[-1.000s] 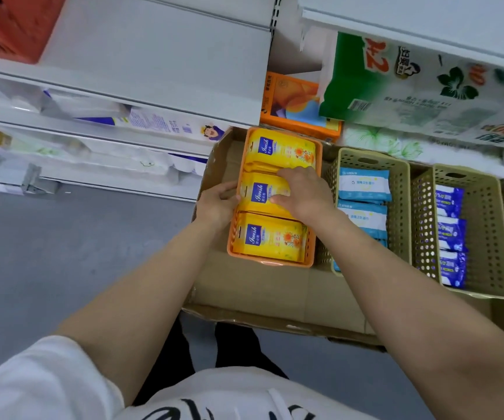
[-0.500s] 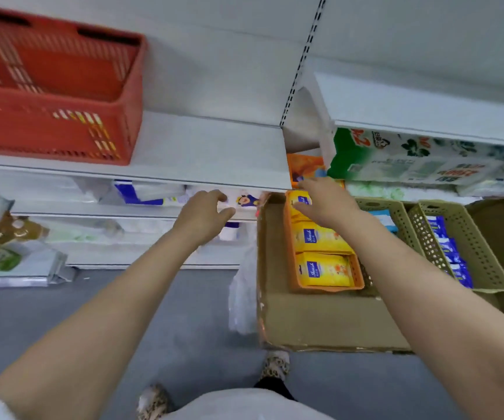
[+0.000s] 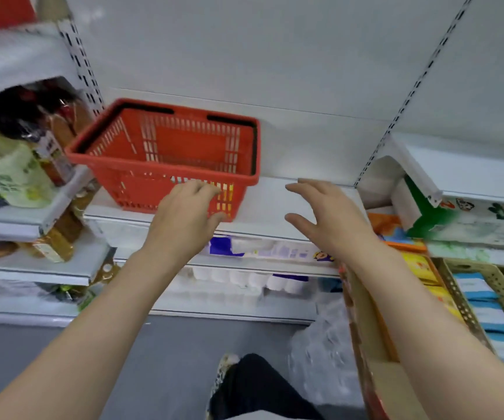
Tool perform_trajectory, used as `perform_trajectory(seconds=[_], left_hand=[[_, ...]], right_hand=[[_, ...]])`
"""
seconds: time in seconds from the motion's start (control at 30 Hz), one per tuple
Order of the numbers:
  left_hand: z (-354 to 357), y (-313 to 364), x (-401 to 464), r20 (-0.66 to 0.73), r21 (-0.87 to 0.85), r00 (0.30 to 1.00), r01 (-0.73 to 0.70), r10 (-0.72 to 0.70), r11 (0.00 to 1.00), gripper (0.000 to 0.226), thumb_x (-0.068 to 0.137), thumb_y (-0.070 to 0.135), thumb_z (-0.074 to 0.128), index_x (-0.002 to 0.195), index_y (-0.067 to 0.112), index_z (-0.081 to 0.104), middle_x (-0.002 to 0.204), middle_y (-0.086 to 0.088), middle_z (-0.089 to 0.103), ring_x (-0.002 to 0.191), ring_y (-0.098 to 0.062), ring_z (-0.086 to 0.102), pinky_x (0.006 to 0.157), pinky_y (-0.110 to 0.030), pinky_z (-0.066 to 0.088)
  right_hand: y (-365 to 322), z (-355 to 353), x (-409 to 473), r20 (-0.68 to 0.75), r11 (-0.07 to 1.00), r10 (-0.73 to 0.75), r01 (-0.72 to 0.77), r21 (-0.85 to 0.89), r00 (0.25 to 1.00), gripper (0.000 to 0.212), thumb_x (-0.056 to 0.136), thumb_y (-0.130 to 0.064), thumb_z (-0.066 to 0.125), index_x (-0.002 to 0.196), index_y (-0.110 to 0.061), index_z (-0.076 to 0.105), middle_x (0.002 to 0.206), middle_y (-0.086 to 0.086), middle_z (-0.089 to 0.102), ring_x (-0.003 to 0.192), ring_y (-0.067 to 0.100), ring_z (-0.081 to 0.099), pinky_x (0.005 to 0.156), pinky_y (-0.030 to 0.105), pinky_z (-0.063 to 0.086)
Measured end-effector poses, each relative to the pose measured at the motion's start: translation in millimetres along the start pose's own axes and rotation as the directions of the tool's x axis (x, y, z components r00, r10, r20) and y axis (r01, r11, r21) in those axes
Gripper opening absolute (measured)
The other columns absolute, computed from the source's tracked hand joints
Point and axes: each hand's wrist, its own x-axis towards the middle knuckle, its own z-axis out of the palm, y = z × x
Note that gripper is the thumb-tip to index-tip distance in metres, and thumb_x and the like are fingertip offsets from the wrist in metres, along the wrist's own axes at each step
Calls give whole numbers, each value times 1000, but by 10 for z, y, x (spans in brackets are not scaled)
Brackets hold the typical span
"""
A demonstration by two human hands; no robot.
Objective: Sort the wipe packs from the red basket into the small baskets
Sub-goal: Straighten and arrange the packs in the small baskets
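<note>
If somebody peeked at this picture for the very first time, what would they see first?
Probably the big red basket sitting on the white shelf, a little left of the middle. Next come the two bare hands reaching up toward it: the left hand is right at the basket's front corner, and the right hand hangs open beside it, holding nothing. Low on the right, small baskets hold yellow and blue wipe packs.
</note>
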Motion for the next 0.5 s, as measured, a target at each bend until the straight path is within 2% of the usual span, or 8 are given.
perform_trajectory(seconds=[0.2,0.3,0.4,0.5], left_hand=[[-2,-773,640,-34,37,998,61,-60,997,41,89,33,67,126,15,60,121,-7,59,113,-31,53,96,-45,44],[3,-1105,1074,-17,44,996,83,-82,996,41,91,34,65,128,15,60,123,-7,59,116,-29,52,101,-39,40],[40,-1420,1591,60,3,992,114,-114,993,42,94,37,60,131,18,58,128,-4,56,121,-25,48,103,-34,36],[168,-1697,2014,162,-10,979,130,-126,992,48,94,44,58,135,21,54,131,-3,55,125,-23,46,104,-33,35]], right_hand=[[-313,478,1094,32,996,-83,81,45,996,54,91,-40,65,141,-26,49,146,0,48,135,21,40,105,33,37],[-396,676,1676,49,993,-89,84,88,995,55,91,-40,65,142,-26,48,149,1,46,137,21,39,108,33,36],[-393,878,2312,132,991,-78,62,123,988,55,91,-40,64,141,-25,49,145,2,49,134,22,44,108,36,40],[-290,1141,2830,330,998,-17,-2,59,944,53,89,-45,64,137,-24,52,134,1,58,123,24,53,99,38,46]])
